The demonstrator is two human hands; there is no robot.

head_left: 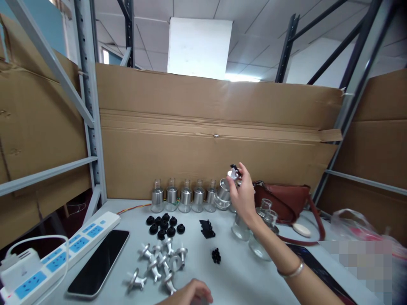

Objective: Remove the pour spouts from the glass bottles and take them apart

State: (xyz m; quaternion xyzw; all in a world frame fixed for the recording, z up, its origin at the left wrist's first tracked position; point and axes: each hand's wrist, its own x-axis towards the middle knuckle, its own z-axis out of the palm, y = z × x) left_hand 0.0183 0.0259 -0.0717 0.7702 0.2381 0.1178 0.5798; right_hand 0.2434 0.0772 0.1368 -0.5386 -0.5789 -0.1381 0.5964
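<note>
My right hand (243, 195) is raised, its thumb and fingers closed on a small silver part with a black lever (234, 173). Just behind it, a metal-sleeved glass bottle (223, 199) looks tilted; whether it touches my fingers I cannot tell. My left hand (193, 291) is low at the bottom edge, fingers loosely bent, with nothing visible in it; part is cut off. Nearest to it are several silver stemmed fittings (165, 262). Beyond them sit black caps (162, 225), flat black levers (207, 228) and a cluster of tiny black pieces (216, 256).
Several metal-sleeved bottles (186, 198) stand along the cardboard wall (190, 148). Clear glass bottles (259, 248) are under my right forearm, before a brown bag (282, 201). A phone (99, 263) and a power strip (79, 245) lie left, a plastic bag (356, 224) right.
</note>
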